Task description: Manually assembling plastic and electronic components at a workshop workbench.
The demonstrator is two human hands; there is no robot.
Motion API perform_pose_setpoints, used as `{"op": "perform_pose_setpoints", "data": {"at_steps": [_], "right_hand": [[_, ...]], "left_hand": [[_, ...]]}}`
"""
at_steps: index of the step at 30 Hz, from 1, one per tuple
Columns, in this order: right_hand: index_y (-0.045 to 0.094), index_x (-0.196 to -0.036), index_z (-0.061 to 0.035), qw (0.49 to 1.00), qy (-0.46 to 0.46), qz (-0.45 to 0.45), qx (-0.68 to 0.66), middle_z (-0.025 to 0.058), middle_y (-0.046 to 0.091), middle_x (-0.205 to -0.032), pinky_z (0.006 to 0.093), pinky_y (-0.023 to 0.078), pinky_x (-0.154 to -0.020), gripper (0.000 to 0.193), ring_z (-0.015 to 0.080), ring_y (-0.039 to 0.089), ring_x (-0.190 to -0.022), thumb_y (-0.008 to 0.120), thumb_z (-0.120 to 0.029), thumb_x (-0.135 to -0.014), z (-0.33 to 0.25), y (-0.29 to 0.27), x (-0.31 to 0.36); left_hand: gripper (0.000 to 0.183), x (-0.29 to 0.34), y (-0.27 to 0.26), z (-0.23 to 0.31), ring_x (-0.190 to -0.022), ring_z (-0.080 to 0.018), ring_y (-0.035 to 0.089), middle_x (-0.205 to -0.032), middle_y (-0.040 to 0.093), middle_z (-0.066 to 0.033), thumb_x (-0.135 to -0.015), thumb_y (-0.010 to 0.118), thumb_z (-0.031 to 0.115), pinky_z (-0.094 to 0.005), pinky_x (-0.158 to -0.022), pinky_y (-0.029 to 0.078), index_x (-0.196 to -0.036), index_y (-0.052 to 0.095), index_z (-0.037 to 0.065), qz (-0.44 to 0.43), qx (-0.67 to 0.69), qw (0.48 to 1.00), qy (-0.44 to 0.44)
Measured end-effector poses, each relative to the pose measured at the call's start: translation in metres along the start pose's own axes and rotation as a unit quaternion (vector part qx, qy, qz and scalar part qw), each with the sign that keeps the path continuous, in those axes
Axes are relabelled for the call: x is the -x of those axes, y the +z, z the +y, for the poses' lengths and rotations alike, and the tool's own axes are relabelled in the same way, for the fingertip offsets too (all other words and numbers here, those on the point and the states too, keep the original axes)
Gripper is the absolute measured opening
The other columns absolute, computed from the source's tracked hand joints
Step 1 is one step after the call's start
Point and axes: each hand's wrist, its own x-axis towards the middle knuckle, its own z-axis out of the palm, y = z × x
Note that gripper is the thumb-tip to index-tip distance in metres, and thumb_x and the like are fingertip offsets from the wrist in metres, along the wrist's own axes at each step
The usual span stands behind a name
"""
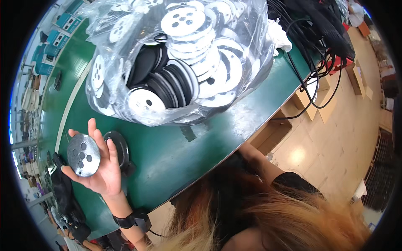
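Note:
My left hand (108, 173) is raised over the table at the left, closed on a round silver-grey metal disc (83, 155) with several holes. The thumb lies at the disc's lower edge and the fingers are behind and beside it. Next to this hand, a dark round disc-shaped part (118, 146) is on the table. My right forearm (261, 161) reaches toward the table's near edge, where the edge and hair hide the hand. In front of me a large clear plastic bag (163, 118) holds several white discs (183, 21) with holes and black discs (167, 88).
The green table (180, 154) runs under everything. Black cables (301, 75) hang over its right side. Cardboard boxes (272, 134) stand on the floor to the right. Teal boxes (67, 23) line the far left, and a black cloth-like item (65, 196) lies at the lower left.

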Motion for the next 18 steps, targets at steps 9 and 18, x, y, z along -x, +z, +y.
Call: {"op": "perform_pose_setpoints", "data": {"at_steps": [9,18], "right_hand": [[0.057,-0.108,0.0001,0.949,-0.232,0.083,0.196,0.0115,0.06,-0.102,0.0296,0.042,-0.084,0.031,0.02,0.056,-0.093,0.053,-0.021,-0.085,-0.083,-0.105,-0.024],[0.061,-0.102,-0.0026,0.945,-0.27,-0.116,0.142,0.0144,0.064,-0.084,0.0326,0.05,-0.067,0.025,0.0266,0.063,-0.067,0.058,-0.017,-0.082,-0.288,-0.316,0.165]], "left_hand": [[0.078,0.003,0.01,-0.006,-0.124,-0.0418,0.032,-0.137,0.029,-0.0191,-0.075,0.061,0.055,-0.0513,-0.101,0.032,-0.135,0.029,0.019,0.022,0.059,0.998,0.017],[0.082,0.015,0.038,-0.006,-0.108,-0.0357,0.047,-0.123,0.041,-0.0149,-0.074,0.051,0.067,-0.045,-0.085,0.045,-0.136,0.028,0.018,-0.093,-0.02,0.995,-0.019]]}}
